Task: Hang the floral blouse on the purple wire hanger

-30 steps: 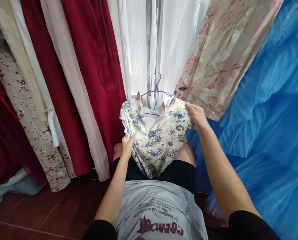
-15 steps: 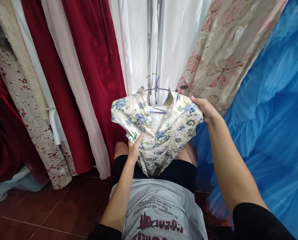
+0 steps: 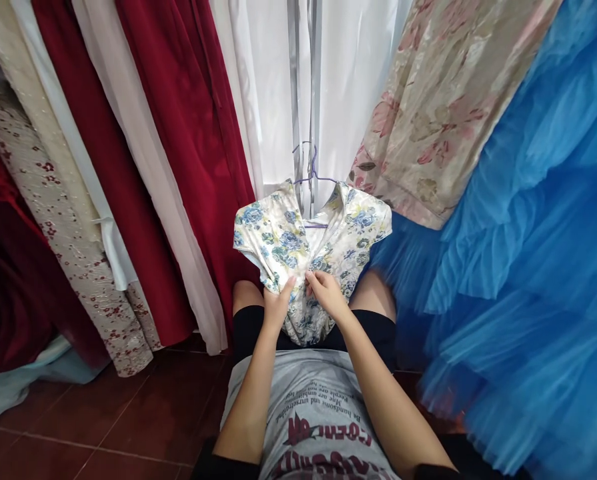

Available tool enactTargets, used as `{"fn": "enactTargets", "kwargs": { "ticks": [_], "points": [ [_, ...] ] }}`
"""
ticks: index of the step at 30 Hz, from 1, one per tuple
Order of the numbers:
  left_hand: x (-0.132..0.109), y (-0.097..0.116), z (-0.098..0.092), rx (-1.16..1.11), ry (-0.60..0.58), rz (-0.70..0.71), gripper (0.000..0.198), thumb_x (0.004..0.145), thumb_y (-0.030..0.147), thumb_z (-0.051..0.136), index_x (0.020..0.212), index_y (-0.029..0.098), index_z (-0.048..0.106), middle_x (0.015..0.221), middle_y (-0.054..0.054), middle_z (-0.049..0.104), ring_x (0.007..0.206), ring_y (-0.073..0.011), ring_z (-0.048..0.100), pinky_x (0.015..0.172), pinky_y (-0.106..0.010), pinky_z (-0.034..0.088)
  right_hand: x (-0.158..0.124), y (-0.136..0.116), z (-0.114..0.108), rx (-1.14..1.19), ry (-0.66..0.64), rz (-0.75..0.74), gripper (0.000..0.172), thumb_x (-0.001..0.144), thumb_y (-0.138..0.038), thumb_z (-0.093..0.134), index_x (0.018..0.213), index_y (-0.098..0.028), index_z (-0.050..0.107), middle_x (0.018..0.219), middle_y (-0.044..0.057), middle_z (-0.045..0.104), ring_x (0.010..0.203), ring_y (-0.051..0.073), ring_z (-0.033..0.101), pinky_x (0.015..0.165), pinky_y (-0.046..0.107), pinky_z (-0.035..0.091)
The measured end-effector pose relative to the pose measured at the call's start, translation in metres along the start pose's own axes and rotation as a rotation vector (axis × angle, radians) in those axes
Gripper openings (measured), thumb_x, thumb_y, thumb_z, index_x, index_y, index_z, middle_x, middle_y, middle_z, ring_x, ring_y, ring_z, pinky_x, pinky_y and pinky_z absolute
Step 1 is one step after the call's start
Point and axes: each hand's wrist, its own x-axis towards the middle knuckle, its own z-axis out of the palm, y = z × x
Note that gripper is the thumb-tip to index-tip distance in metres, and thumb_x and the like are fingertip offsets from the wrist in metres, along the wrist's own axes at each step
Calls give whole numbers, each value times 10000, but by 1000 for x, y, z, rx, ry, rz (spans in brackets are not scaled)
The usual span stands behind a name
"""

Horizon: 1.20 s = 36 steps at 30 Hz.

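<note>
A white blouse with blue floral print [image 3: 291, 241] hangs on a thin purple hanger [image 3: 314, 175] in front of my lap. Its V-neck faces up and its lower part droops between my thighs. My left hand [image 3: 278, 301] grips the blouse's left side below the sleeve, thumb on top of the cloth and the other fingers behind it. My right hand [image 3: 325, 290] pinches the front of the blouse near the bottom of the neckline, close beside my left thumb. The hanger's hook stands free of any rail.
Long dark red gowns [image 3: 178, 133] and a pale pink one hang to the left. A white gown [image 3: 273, 100] with grey ribbons [image 3: 295, 80] is straight ahead. Floral beige fabric [image 3: 428, 133] and blue tulle [image 3: 518, 300] fill the right. Dark red tiles [image 3: 128, 413] cover the floor.
My right hand has left the blouse's right sleeve edge and moved left and down to the middle of its front. The left hand keeps its hold. The blouse's right shoulder has relaxed inward.
</note>
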Motion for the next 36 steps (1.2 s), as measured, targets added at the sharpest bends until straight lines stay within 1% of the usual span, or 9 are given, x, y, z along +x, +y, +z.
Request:
{"fn": "enactTargets", "kwargs": {
  "ticks": [6,9,12,14,18,21,26,31,36],
  "points": [
    [-7,4,4,54,51,-20,426,802,398,787,1183,229,702,1239,-86,730,1319,-314,608,1127,-414,496,3,-12,-10,213,42,37,331,841,-343,613,537,-222,557,480,-9,519,483,139,423,523,280,332],
    [-8,4,-4,129,281,44,497,847,433,729,1274,221,591,1336,-125,648,1297,-304,605,1117,-409,479,-8,-15,-10,334,103,93,330,817,-321,549,512,-230,460,462,-25,440,449,118,349,469,269,253],
    [-12,5,-9,271,503,241,585,868,432,695,1357,236,440,1447,-154,511,1338,-282,538,1164,-417,411,-16,-19,-5,449,105,161,303,795,-351,566,537,-233,459,453,-43,391,420,102,287,438,256,186],
    [-18,6,-4,346,384,320,480,856,412,712,1260,252,508,1370,-141,550,1297,-281,554,1153,-410,409,-20,-22,-2,501,80,212,290,781,-356,595,543,-226,493,425,-53,372,394,87,236,423,245,138],
    [-30,8,24,300,-151,257,175,895,319,650,1068,298,643,1053,-81,693,1032,-255,673,944,-361,509,-24,-28,-1,582,23,317,283,770,-328,600,528,-211,510,360,-65,338,353,65,170,386,220,102],
    [-33,12,36,304,-227,245,150,885,238,616,1003,312,670,957,-52,707,924,-238,678,844,-343,505,-24,-36,-5,650,-49,417,274,785,-313,556,540,-222,471,344,-84,280,338,65,128,350,206,105],
    [-30,17,32,437,-328,319,122,825,123,579,805,240,606,851,-33,630,795,-192,623,757,-291,481,-4,-60,-24,736,-80,538,291,803,-197,505,570,-241,336,372,-118,194,342,65,101,330,177,142],
    [-20,28,30,665,-489,375,149,813,67,539,833,207,585,827,-14,599,728,-157,601,711,-260,450,51,-100,-39,748,-19,583,253,798,-83,418,621,-235,320,372,-112,230,323,66,124,327,174,125],
    [-15,43,40,964,-631,469,132,835,115,539,881,216,612,936,-48,676,773,-208,648,685,-304,441,113,-148,-40,658,-7,572,215,797,-59,423,658,-216,373,387,-100,303,318,51,165,340,166,83]
  ]
}}
